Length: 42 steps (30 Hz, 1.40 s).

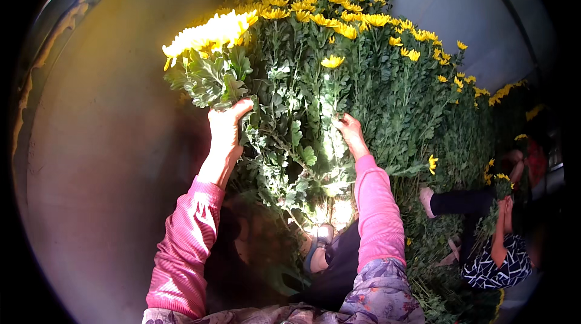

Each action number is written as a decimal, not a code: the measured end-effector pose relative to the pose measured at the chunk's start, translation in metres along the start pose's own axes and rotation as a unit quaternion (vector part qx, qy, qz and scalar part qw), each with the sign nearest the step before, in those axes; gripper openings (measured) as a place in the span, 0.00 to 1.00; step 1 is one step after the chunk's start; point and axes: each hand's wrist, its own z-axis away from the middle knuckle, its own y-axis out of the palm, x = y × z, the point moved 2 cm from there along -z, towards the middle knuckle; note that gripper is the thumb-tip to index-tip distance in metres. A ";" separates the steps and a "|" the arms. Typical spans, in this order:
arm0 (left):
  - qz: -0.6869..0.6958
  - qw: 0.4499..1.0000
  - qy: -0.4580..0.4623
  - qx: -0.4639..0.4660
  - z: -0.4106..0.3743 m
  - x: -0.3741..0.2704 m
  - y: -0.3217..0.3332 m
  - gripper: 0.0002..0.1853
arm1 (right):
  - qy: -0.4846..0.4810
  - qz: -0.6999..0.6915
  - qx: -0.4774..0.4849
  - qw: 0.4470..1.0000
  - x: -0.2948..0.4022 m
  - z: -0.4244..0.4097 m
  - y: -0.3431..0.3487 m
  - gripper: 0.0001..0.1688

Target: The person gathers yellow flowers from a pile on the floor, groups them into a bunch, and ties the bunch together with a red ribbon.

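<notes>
Bright sun falls on a bunch of yellow chrysanthemums (211, 33) at the left, its leafy stems gripped just below the flower heads by my left hand (227, 126). My right hand (350, 131) has its thumb and fingers pinched at a chrysanthemum stem (333, 101) in the standing plants; a single yellow flower (332, 61) shows above that hand. Leaves hide the exact point of contact. Behind both hands stands a dense row of chrysanthemum plants (295, 51), green below and yellow along the top.
A pale sheet wall (100, 142) curves along the left. At the lower right, another person (497, 256) in a patterned top holds flower stems. Leafy stems (431, 278) lie on the ground there. My shoe (323, 235) is beside the plants' base.
</notes>
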 end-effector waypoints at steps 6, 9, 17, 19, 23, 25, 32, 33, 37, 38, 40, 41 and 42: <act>0.023 1.000 -0.006 0.011 0.001 -0.001 0.009 0.12 | -0.021 -0.064 0.076 0.995 0.040 0.030 0.021 0.13; 0.036 0.999 -0.006 0.030 0.006 -0.001 0.025 0.16 | -0.021 0.047 0.109 0.993 0.045 0.031 0.027 0.13; 0.039 0.999 0.019 0.025 0.014 -0.009 0.032 0.17 | -0.083 -0.110 0.153 0.979 0.073 0.051 0.040 0.15; 0.046 0.998 0.033 0.023 0.014 -0.006 0.036 0.16 | -0.105 -0.050 0.063 0.991 0.074 0.042 0.034 0.17; 0.025 0.999 0.027 0.018 0.011 -0.004 0.029 0.19 | -0.184 0.327 -0.379 0.846 0.087 0.022 0.002 0.23; 0.031 0.999 0.032 0.025 0.010 -0.001 0.036 0.20 | -0.108 0.356 -0.367 0.853 0.059 0.008 -0.021 0.26; -0.002 1.000 0.017 0.003 0.005 0.000 0.019 0.19 | -0.121 0.304 -0.142 0.934 0.061 0.011 -0.035 0.25; 0.001 1.000 0.022 0.011 0.007 -0.002 0.024 0.19 | -0.117 0.272 -0.130 0.946 0.058 0.012 -0.036 0.24; 0.016 0.999 0.042 0.019 0.015 -0.008 0.037 0.18 | -0.160 0.055 -0.158 0.973 0.065 0.007 -0.044 0.21; 0.010 0.999 0.034 0.023 0.013 -0.008 0.034 0.17 | -0.138 -0.022 -0.172 0.975 0.066 0.007 -0.046 0.19; 0.018 0.999 0.023 0.041 0.013 -0.004 0.048 0.17 | -0.122 -0.022 -0.161 0.979 0.049 -0.004 -0.082 0.24; 0.018 0.999 0.026 0.042 0.013 -0.002 0.050 0.17 | -0.098 -0.045 -0.153 0.982 0.046 -0.001 -0.087 0.27; 0.006 0.999 0.035 0.027 0.012 -0.004 0.041 0.17 | -0.064 -0.081 -0.125 0.987 0.059 0.006 -0.065 0.28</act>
